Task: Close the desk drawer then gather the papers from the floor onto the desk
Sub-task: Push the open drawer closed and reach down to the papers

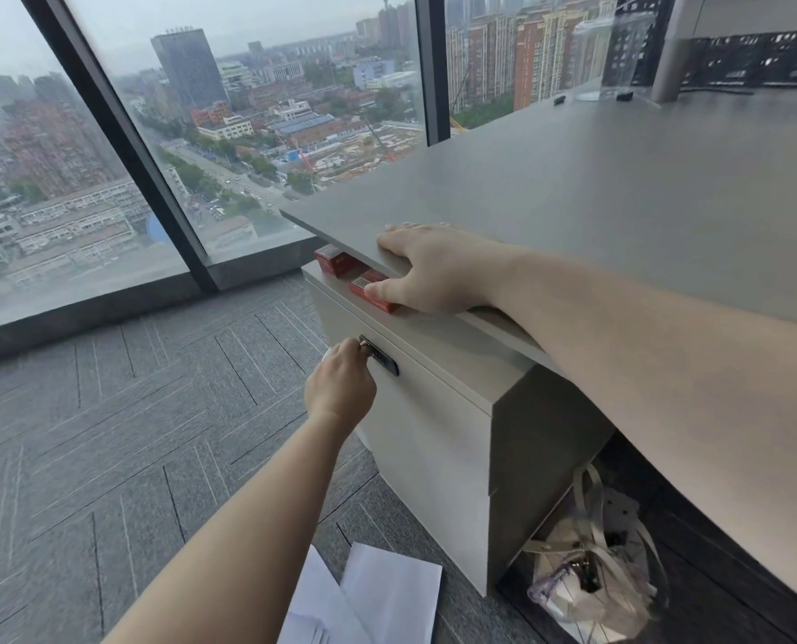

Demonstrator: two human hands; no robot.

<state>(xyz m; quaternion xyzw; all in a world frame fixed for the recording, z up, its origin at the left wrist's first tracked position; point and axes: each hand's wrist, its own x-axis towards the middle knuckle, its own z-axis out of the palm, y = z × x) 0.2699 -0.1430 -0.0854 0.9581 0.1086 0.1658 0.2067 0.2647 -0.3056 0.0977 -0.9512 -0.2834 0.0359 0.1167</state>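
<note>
The pale desk drawer stands pulled out a little from under the grey desk, showing red boxes inside. My left hand is closed on the black handle on the drawer front. My right hand lies flat on the desk's front edge, thumb hanging over the edge above a red box. White papers lie on the carpet at the bottom of the view, beside the drawer unit.
Floor-to-ceiling windows with a dark frame run along the left and back. Grey carpet spreads to the left. A tote bag sits under the desk at right. A monitor stand rises at the desk's far end.
</note>
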